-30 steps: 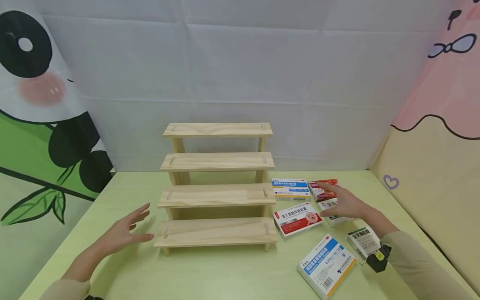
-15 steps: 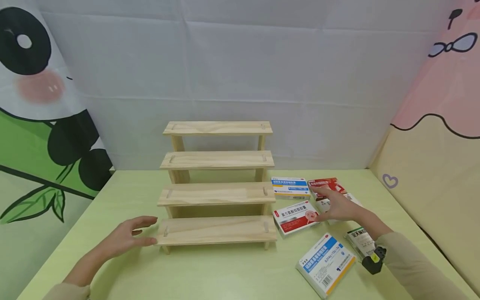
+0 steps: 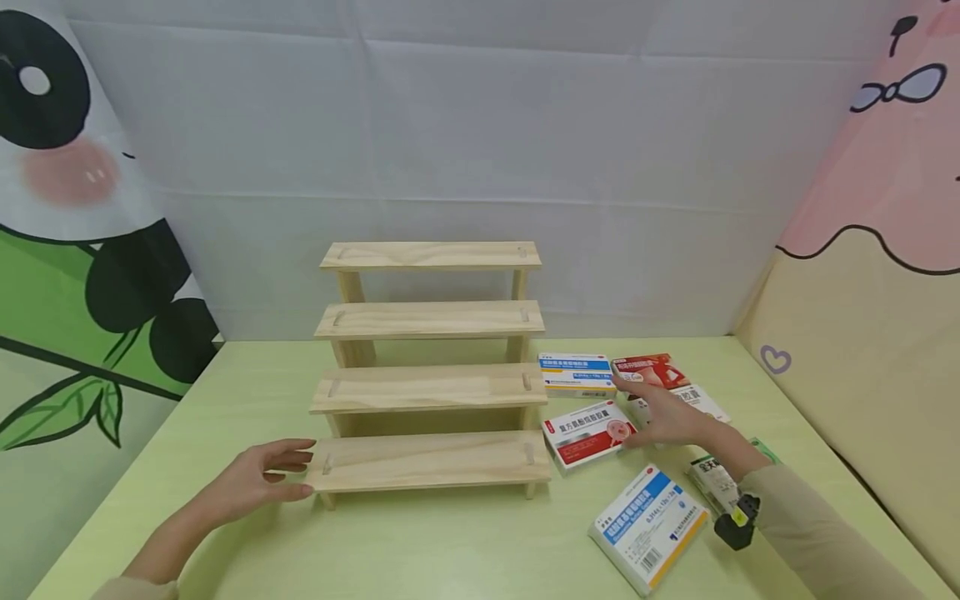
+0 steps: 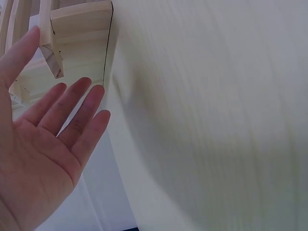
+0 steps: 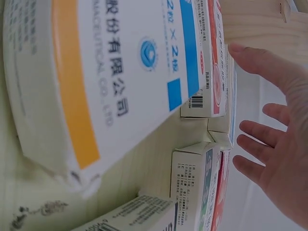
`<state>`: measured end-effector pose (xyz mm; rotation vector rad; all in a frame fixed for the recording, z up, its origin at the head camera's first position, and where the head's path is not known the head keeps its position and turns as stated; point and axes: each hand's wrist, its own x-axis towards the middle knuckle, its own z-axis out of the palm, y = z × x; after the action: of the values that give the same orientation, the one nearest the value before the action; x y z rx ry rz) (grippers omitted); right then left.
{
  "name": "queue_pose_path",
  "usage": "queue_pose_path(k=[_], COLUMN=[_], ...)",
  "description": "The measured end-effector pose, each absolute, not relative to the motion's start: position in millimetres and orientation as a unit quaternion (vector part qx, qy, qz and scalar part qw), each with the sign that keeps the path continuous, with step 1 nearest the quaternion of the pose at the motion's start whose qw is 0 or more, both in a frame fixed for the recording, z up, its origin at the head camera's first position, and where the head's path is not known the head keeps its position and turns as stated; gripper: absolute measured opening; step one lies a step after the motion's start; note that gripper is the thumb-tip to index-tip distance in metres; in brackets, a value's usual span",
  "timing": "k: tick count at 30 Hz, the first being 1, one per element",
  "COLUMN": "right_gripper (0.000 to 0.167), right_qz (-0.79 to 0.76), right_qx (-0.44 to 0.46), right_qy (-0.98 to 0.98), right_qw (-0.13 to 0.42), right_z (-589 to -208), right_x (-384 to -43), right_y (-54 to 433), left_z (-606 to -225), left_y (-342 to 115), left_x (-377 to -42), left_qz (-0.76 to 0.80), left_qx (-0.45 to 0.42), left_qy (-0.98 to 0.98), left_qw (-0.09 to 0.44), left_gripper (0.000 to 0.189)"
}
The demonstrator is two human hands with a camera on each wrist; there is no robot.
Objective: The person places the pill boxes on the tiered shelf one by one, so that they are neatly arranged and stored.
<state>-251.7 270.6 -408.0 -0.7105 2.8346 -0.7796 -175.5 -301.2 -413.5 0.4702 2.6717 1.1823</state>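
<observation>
My left hand point(image 3: 251, 479) has its fingers extended at the left end of the lowest board of a four-step wooden display stand point(image 3: 431, 461). In the left wrist view the palm and spread fingers hold nothing, with the stand's wooden end beyond them. My right hand point(image 3: 667, 417) hovers over the medicine boxes, thumb near the red-and-white box point(image 3: 588, 433) and fingertips by the blue-and-white box point(image 3: 576, 375). Its fingers point(image 5: 260, 139) are loosely extended with no box between them in the right wrist view. A red box point(image 3: 648, 369) and a white box point(image 3: 701, 402) lie partly behind this hand.
A larger blue, white and orange medicine box point(image 3: 648, 529) lies at the front right. Beside it, a green-and-white box point(image 3: 716, 485) is partly covered by the right wrist. A white cloth wall point(image 3: 480, 150) stands behind the pale table point(image 3: 420, 554).
My left hand has moved right, up to the lowest board's end. My right hand has shifted slightly left and lower over the boxes, uncovering more of the red and white ones.
</observation>
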Motion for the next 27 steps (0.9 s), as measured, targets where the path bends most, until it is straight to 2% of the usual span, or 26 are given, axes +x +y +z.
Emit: queue_pose_path(k=[27], right_gripper=[0.078], right_qz=[-0.229], right_qx=[-0.247], right_qy=[0.938], right_qw=[0.089], right_z=[-418.3], right_x=[-261.1], right_y=[263.3], left_z=[-414.5], left_y=[-304.0], left_x=[-179.9], left_qz=[0.443], left_qx=[0.177], left_qy=[0.871], left_qw=[0.119], left_gripper=[0.064])
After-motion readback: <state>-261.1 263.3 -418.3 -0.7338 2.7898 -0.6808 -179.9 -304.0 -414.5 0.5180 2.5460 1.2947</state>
